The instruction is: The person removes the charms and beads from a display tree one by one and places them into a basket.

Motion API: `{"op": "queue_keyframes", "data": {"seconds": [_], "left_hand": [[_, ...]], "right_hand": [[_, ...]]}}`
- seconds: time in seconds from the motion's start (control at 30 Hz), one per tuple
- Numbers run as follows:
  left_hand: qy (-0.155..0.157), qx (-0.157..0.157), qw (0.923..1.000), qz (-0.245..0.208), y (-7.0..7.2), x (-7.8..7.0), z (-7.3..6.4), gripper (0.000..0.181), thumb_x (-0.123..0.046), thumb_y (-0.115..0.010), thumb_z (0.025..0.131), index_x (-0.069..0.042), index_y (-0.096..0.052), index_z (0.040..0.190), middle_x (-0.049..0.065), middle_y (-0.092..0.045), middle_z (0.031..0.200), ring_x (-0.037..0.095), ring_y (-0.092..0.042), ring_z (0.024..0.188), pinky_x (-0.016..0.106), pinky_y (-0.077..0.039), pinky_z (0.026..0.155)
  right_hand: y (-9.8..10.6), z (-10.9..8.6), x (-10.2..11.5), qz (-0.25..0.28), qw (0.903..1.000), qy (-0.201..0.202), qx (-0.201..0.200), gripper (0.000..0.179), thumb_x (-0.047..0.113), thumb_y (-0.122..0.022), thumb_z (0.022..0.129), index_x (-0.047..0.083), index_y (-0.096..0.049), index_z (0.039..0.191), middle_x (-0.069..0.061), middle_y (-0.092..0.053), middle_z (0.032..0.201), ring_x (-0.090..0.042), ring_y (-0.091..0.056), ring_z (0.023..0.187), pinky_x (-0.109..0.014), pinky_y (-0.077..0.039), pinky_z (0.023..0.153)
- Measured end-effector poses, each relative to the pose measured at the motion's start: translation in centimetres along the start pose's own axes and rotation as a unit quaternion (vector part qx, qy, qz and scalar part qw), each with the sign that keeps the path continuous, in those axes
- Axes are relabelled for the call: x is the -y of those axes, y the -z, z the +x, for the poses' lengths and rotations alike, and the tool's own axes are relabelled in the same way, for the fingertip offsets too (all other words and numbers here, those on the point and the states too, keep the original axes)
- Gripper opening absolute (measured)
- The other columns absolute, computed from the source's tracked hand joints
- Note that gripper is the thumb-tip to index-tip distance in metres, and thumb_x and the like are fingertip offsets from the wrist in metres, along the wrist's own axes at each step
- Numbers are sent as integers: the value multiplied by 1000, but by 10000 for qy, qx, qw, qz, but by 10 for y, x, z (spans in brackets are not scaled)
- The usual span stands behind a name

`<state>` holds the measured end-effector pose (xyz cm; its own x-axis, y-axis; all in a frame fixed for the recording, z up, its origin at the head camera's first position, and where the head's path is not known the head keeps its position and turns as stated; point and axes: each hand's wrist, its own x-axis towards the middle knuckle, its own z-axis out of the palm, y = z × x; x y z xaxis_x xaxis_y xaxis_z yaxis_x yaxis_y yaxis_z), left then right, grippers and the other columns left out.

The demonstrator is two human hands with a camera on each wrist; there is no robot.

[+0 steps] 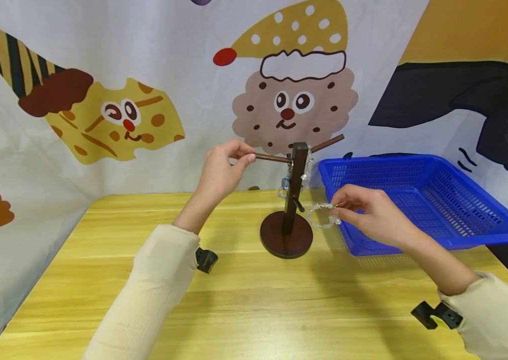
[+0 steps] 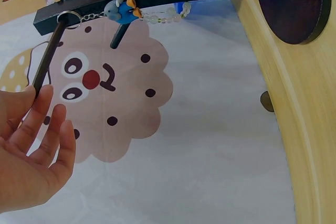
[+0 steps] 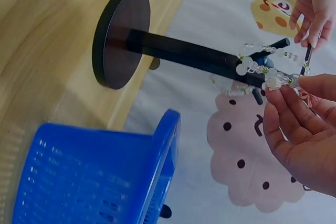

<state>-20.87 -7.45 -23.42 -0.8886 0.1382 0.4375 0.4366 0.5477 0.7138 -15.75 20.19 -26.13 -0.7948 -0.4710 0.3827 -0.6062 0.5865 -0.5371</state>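
A dark wooden jewelry stand (image 1: pixel 296 180) with a round base (image 1: pixel 286 245) and side pegs stands upright on the table. My left hand (image 1: pixel 226 167) pinches the outer end of its left peg (image 1: pixel 273 158) between thumb and forefinger. On that peg hangs a keychain ring with a blue animal charm (image 2: pixel 122 10) and pale beads. A clear beaded strand (image 1: pixel 307 172) hangs at the post's right side. My right hand (image 1: pixel 375 212) pinches a clear beaded bracelet (image 3: pixel 273 80) with a small pink bow (image 3: pixel 310 98), right of the post in the head view.
A blue plastic basket (image 1: pixel 416 245) stands at the right, close behind the right hand. The wooden table (image 1: pixel 244 305) meets a white cartoon-printed cloth (image 1: pixel 208 125) at its back edge. Wrist cameras (image 1: pixel 206 260) are strapped on both arms.
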Motion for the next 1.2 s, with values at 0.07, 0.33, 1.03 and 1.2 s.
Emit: {"op": "queue_keyframes", "data": {"seconds": [0.07,0.33,1.03,1.2], "left_hand": [[-5,3,10000,-8,0,0,0,12,-14,-59,90,-6,-66,96,5,-66,89,19,-57,85,33,-41,71],[12,22,10000,-38,0,0,0,12,-14,-59,90,-6,-66,97,5,-66,89,19,-57,85,33,-42,71],[56,31,9999,-121,-1,1,0,13,-14,-59,90,-6,-66,98,5,-65,90,18,-57,85,32,-42,69],[50,29,9999,-117,-1,1,0,13,-14,-59,90,-6,-66,98,5,-66,90,18,-57,84,31,-41,68]], "right_hand": [[3,-2,-2,-70,10000,-39,-10,11,0,-64,83,10,-62,87,4,-61,79,-7,-58,71,-22,-47,63],[15,-8,-8,-303,9994,-174,-54,12,-1,-63,83,10,-61,88,4,-61,80,-7,-57,71,-18,-46,65],[41,-36,-36,-970,9922,-762,-159,9,1,-65,83,9,-63,88,-2,-62,80,-1,-56,71,-7,-41,65],[45,-46,-45,-1109,9888,-998,-66,10,3,-65,83,10,-63,89,-4,-63,82,0,-55,72,-12,-42,61]]}}
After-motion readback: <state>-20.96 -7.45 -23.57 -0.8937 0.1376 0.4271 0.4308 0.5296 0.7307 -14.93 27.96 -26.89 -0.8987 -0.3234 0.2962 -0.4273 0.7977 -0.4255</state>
